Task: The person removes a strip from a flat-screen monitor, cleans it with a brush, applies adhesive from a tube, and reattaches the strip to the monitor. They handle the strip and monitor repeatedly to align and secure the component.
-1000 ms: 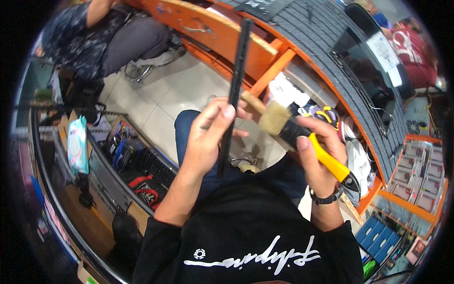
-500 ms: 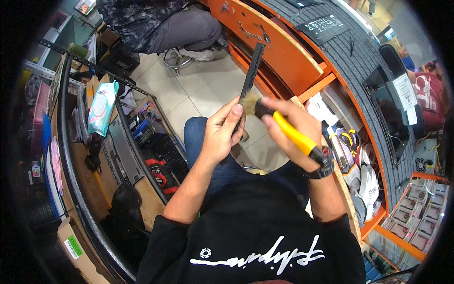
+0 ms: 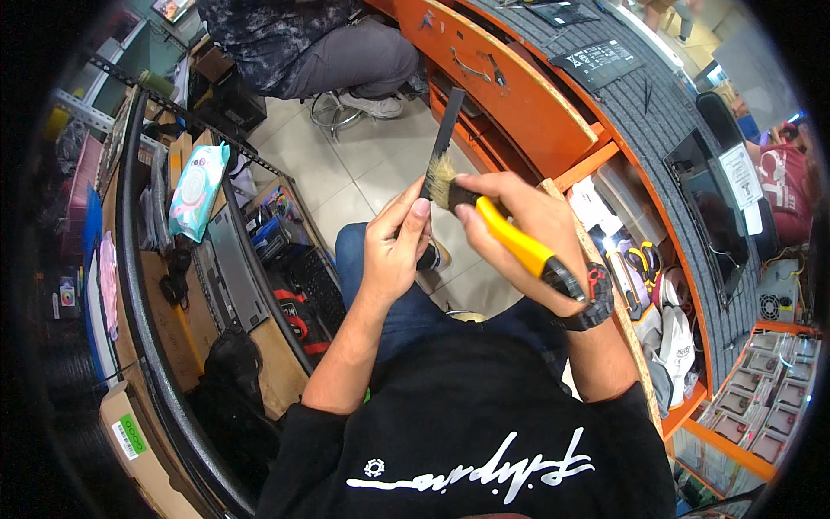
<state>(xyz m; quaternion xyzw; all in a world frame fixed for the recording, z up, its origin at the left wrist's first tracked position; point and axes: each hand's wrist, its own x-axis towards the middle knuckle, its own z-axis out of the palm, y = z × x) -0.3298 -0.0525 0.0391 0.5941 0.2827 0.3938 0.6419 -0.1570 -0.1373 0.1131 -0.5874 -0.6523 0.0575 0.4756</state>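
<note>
A long narrow black strip (image 3: 445, 126) stands tilted in front of me, with my left hand (image 3: 398, 242) closed round its lower part. My right hand (image 3: 510, 238) grips a brush with a yellow and black handle (image 3: 517, 235). The brush's pale bristles (image 3: 442, 182) lie against the strip just above my left thumb. Some of my left fingers are hidden behind the strip and thumb.
A seated person's leg (image 3: 346, 60) is ahead-left. An orange counter (image 3: 581, 164) with a grey ridged top holds a dark screen (image 3: 709, 216); scissors (image 3: 641, 259) lie on its shelf. A cluttered rack (image 3: 138, 259) with a wipes pack (image 3: 197, 190) stands left.
The brush has moved left onto the strip and now sits slightly lower-left than half a second ago. The strip has shifted and leans further right at the top than a second ago.
</note>
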